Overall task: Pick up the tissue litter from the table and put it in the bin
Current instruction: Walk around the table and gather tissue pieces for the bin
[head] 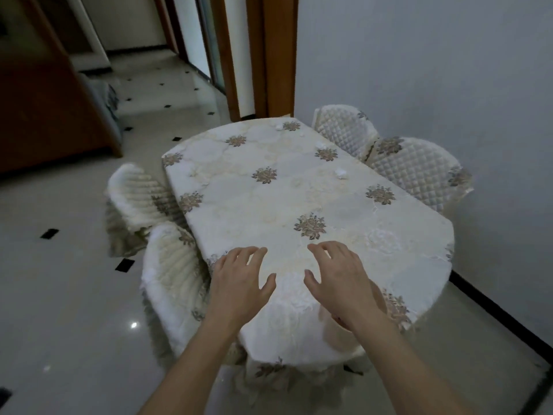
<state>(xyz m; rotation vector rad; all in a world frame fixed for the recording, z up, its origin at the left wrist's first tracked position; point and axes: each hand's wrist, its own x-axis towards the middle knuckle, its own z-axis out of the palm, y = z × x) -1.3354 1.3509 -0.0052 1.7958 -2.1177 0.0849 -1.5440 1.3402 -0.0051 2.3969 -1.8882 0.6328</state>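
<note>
A table under a flowered cloth carries three tissue wads along its far right side.

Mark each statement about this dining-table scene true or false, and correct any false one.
1. Both bare hands are open and hold nothing. True: left hand, right hand.
2. Small white crumpled tissue pieces lie along the far right part of the table. True.
3. The white floral embroidered tablecloth is bare wood. False: it is patterned fabric covering the table.
4. A hand is touching a tissue piece. False: both hands are near the near edge, apart from the tissues.
5. White quilted chairs stand beside the table. True.
</note>
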